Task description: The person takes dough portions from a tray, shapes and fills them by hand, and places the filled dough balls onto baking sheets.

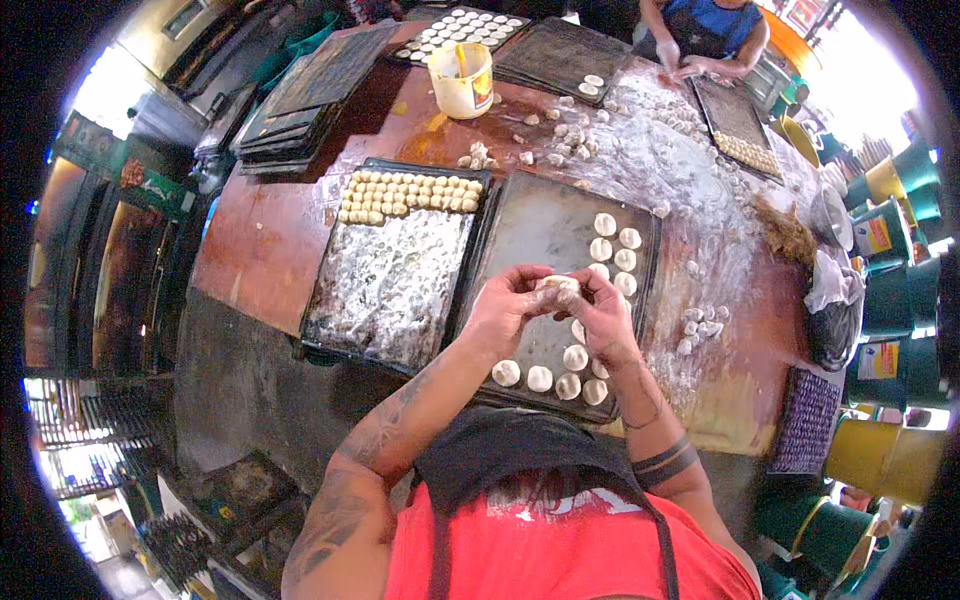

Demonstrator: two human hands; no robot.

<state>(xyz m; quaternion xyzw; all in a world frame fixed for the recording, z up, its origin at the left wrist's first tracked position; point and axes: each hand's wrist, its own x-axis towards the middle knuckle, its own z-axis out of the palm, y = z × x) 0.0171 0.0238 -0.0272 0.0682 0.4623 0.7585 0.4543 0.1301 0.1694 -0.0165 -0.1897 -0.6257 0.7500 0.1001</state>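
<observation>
Left hand [503, 312] and right hand [598, 314] pressed together around a dough piece [560, 284], mostly hidden by fingers, above a dark baking tray [530, 225] on the floured table [260, 240], round dough discs [567, 385] perhaps flattened, wrists partly overlapping them

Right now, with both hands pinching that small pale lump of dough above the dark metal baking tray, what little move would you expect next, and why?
Probably setting the small pale dough piece down on the dark metal baking tray, next to the flattened dough rounds already there. The left hand and right hand hold it together right above that tray, where the rounds lie along the right side and near edge and much bare metal remains.
</observation>
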